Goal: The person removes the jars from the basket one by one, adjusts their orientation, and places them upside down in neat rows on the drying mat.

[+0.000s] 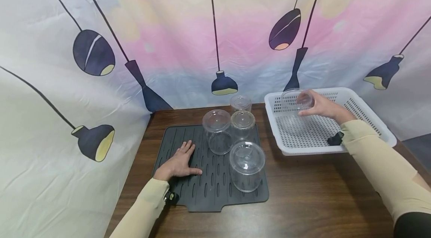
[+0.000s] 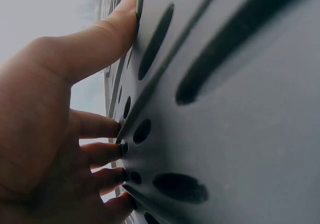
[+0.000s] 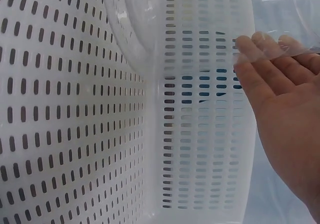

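Note:
My right hand [image 1: 320,107] grips a clear round container [image 1: 291,105] near its top, with fingers and thumb around the side. It is over the left part of the white perforated basket [image 1: 286,150]; I cannot tell whether its base touches the bottom. In the right wrist view, the container's clear wall [image 3: 132,19] shows at the top, next to the fingers [image 3: 280,74]. My left hand [image 1: 180,163] rests on the dark grey ridged mat [image 1: 208,200], fingers spread and holding nothing. In the left wrist view, its fingertips [image 2: 116,129] touch the mat.
Several clear lidded jars stand right of my left hand: a large front jar [image 1: 247,167], a tall jar [image 1: 219,133], a smaller jar [image 1: 243,122] and one at the back [image 1: 240,103]. Beneath lies a brown wooden table [image 1: 303,200]. A lamp-patterned cloth [image 1: 188,43] hangs behind.

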Available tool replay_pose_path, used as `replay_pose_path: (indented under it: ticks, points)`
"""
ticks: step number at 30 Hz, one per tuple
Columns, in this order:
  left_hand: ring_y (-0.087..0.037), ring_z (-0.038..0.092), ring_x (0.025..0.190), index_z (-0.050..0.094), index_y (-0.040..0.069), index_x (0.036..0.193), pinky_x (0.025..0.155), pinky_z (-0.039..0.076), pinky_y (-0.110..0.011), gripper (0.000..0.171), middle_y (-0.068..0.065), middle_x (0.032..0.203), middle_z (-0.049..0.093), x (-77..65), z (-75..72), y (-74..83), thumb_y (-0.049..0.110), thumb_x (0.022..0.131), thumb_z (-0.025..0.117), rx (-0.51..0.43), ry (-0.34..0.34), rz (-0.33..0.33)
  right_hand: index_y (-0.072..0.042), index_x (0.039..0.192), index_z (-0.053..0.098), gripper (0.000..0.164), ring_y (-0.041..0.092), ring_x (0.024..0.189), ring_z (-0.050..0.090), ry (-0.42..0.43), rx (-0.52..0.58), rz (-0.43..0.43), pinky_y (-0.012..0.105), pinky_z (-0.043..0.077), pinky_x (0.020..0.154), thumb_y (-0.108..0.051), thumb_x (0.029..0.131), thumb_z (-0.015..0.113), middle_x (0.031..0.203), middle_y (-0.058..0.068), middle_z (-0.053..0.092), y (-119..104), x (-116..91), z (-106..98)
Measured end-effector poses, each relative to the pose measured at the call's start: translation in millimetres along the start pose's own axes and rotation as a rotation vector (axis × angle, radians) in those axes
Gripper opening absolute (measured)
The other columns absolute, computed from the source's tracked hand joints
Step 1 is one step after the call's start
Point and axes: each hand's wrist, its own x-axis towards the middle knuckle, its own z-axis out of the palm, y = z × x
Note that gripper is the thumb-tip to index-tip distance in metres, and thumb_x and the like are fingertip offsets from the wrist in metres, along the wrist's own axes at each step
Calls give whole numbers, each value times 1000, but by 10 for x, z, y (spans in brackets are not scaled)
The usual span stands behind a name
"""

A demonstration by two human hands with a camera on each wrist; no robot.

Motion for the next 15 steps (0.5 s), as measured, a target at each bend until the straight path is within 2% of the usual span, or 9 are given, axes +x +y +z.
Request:
replay_pose_path:
  ticks: [5,12,15]
  points:
    - [-40,8,150,26,-1,153,118,18,-55,109,-19,162,11,-6,8,-4,61,76,74,-1,4,1,0,137,39,69,30,112,52,37,-17,0,39,45,89,-15,82,79,130,20,52,-27,-22,-9]
    - [-39,8,150,26,0,153,118,18,-55,109,-19,163,11,-10,9,-9,61,76,74,-4,9,0,2,141,36,71,42,119,50,68,16,-14,59,41,96,-12,84,76,133,23,48,-62,-62,-22]
    - [-40,8,150,26,0,153,118,18,-55,109,-19,162,11,-15,10,-11,61,76,73,-3,8,4,0,142,36,71,44,121,48,63,5,-8,62,41,96,-14,85,75,135,23,47,-66,-81,-21]
